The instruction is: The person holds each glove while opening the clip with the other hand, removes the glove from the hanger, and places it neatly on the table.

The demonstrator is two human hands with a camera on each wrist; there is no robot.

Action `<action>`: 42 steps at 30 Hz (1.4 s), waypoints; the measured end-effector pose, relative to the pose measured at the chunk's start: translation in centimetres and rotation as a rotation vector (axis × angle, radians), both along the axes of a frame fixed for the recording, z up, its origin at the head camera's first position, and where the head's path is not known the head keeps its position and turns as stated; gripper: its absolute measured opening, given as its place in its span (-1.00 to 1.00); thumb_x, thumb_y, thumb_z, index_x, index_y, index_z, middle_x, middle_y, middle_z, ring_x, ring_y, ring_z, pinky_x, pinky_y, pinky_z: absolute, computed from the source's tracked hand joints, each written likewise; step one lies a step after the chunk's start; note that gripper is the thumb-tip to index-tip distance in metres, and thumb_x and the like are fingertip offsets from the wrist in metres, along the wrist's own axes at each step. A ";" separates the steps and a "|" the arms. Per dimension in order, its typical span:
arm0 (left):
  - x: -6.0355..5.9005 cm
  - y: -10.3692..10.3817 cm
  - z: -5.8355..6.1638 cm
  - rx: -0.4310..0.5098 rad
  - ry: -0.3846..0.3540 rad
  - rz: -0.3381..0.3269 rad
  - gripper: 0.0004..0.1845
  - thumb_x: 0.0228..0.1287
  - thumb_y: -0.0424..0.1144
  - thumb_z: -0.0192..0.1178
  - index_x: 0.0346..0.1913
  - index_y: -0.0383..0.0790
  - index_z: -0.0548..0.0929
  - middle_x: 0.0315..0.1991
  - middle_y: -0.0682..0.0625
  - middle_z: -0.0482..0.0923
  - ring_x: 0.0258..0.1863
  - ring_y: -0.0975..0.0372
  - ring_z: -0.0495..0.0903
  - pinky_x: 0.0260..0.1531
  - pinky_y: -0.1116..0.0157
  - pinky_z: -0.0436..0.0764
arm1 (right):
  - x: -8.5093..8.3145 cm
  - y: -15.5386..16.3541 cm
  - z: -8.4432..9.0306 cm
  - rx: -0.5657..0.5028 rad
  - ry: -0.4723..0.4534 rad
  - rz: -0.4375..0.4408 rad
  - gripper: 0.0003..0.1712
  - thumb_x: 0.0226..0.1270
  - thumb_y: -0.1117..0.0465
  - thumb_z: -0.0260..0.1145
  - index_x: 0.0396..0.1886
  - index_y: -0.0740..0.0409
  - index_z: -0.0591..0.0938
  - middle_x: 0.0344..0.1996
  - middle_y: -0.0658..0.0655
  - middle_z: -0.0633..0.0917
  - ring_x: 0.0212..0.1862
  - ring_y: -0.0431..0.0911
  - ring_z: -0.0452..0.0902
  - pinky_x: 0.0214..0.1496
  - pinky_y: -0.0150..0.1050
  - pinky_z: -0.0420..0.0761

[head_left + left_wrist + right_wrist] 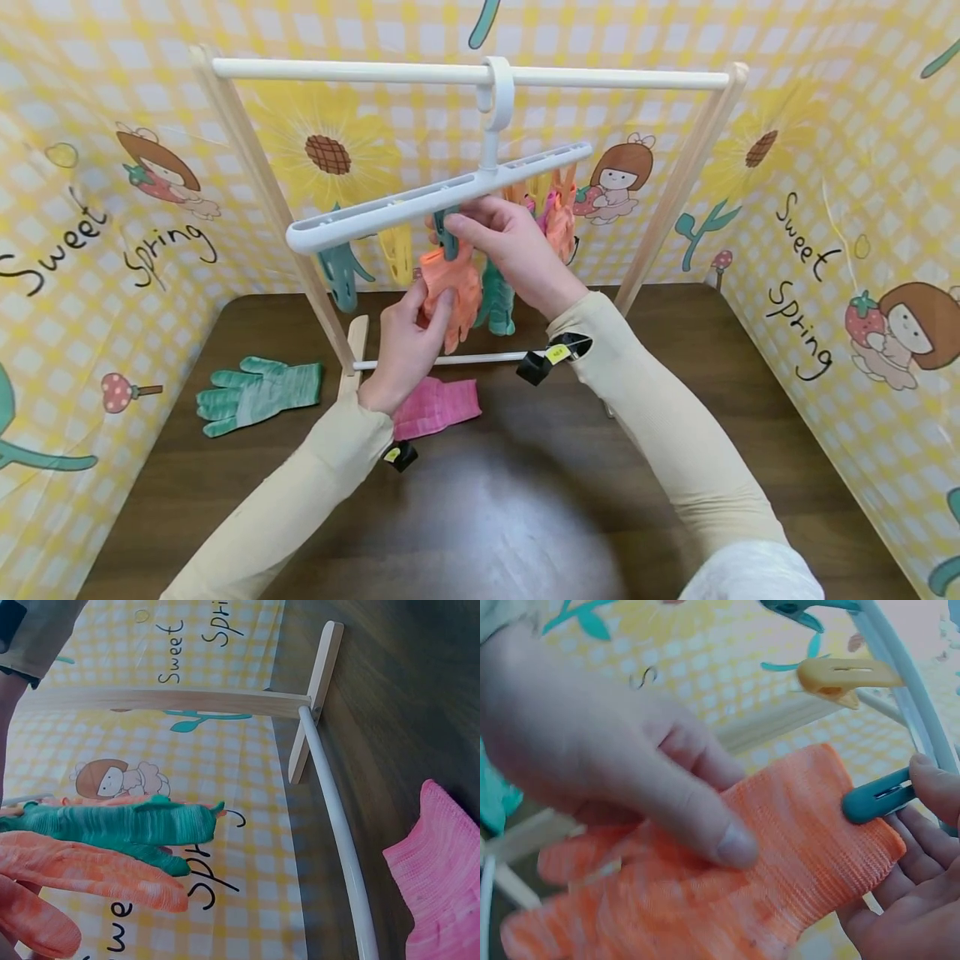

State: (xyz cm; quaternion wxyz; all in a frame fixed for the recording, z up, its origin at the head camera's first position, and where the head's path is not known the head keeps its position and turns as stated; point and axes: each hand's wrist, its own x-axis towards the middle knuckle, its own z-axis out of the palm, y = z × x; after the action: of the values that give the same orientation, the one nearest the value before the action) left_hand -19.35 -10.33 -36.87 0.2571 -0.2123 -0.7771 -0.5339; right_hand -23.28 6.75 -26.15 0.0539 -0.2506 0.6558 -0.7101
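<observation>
An orange knit glove (pixel 452 287) hangs below the white hanger (pixel 390 207), cuff up and fingers down. My left hand (pixel 408 337) pinches it between thumb and fingers at the palm. My right hand (pixel 517 246) pinches the upper end of a dark green clothespin (pixel 446 233) on the hanger. In the right wrist view, the green clothespin (pixel 879 796) overlaps the cuff of the orange glove (pixel 780 847); whether it bites the fabric I cannot tell. Behind, a green glove (pixel 112 825) hangs beside the orange one.
A yellow clothespin (pixel 396 250) and a teal clothespin (pixel 339 275) hang along the hanger's left part. More orange gloves (pixel 560 229) hang at its right end. A green glove (pixel 258 393) and a pink glove (pixel 438 408) lie on the brown table. The wooden rack (pixel 247 158) frames the hanger.
</observation>
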 end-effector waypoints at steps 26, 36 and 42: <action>0.8 0.0 -1.4 0.036 0.045 -0.052 -0.85 0.50 -0.35 0.24 -0.27 -0.35 0.60 -0.59 -0.03 0.38 -0.62 0.24 0.35 -0.59 0.44 0.30 | 0.3 -0.5 -0.2 -0.085 -0.149 -0.124 -0.58 0.51 0.31 0.31 0.28 0.39 0.60 0.06 0.15 0.74 0.15 -0.07 0.63 0.39 -0.21 0.48; 1.1 -0.4 -2.6 0.029 0.018 -0.036 -0.81 0.49 -0.34 0.25 -0.34 -0.31 0.58 -0.62 0.00 0.37 -0.64 0.25 0.33 -0.62 0.44 0.28 | 0.2 -0.7 -0.5 -0.081 -0.110 -0.121 -0.60 0.54 0.31 0.28 0.26 0.41 0.61 0.02 0.11 0.74 0.08 -0.11 0.64 0.30 -0.14 0.57; 1.2 -0.5 -3.1 0.028 -0.004 -0.045 -0.77 0.51 -0.33 0.24 -0.38 -0.29 0.54 -0.62 0.04 0.30 -0.65 0.25 0.29 -0.64 0.43 0.24 | 0.4 -0.8 -0.6 -0.112 -0.120 -0.112 -0.64 0.56 0.33 0.25 0.23 0.43 0.60 -0.17 -0.01 0.76 -0.06 -0.18 0.67 0.24 -0.16 0.60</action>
State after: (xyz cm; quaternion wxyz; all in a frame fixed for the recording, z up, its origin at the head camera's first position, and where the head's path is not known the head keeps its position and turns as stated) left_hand -18.14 -10.84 -39.95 0.2467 -0.2250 -0.7651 -0.5506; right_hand -22.91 5.99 -26.80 0.0390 -0.1734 0.6236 -0.7613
